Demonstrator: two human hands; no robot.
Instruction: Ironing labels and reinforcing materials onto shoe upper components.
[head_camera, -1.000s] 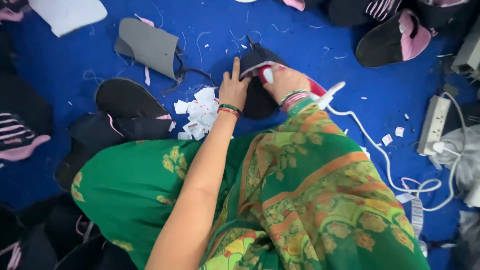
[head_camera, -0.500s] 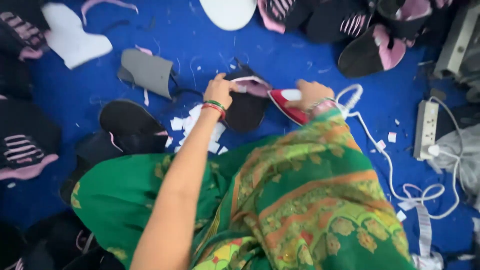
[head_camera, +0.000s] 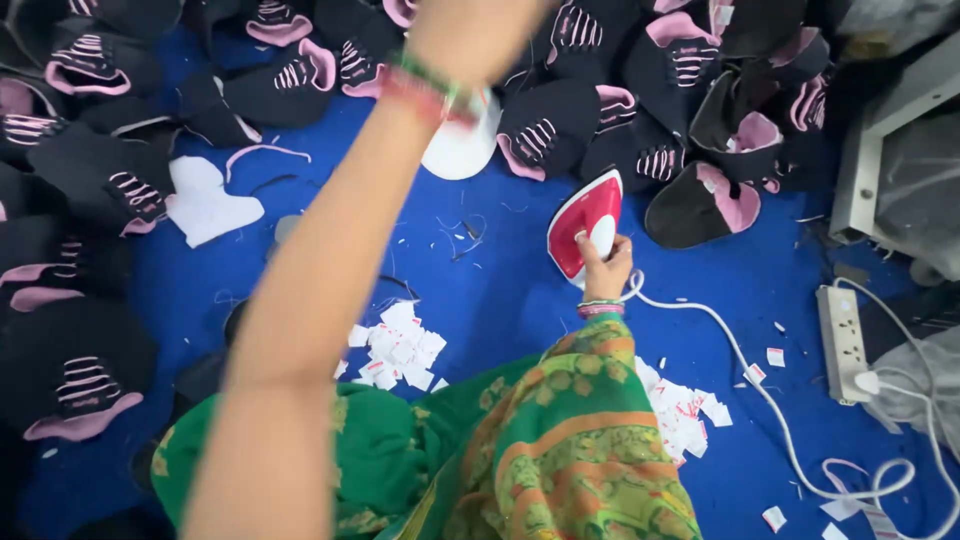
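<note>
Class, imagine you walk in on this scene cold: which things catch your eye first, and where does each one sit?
First, the red and white iron at centre, standing on the blue floor with the right hand on its handle. Next, the left hand, blurred, stretched to the top edge over a white cutout. Heaps of black and pink pieces crowd the top and left, and white tags lie by the green and orange garment.

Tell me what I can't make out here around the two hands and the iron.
- Left hand, head view: motion-blurred and cut by the top edge; any grasp unclear.
- Red-and-white iron: handle covered by the right hand; soleplate faces away.
- White cord: its plug end is too small to trace.
</note>
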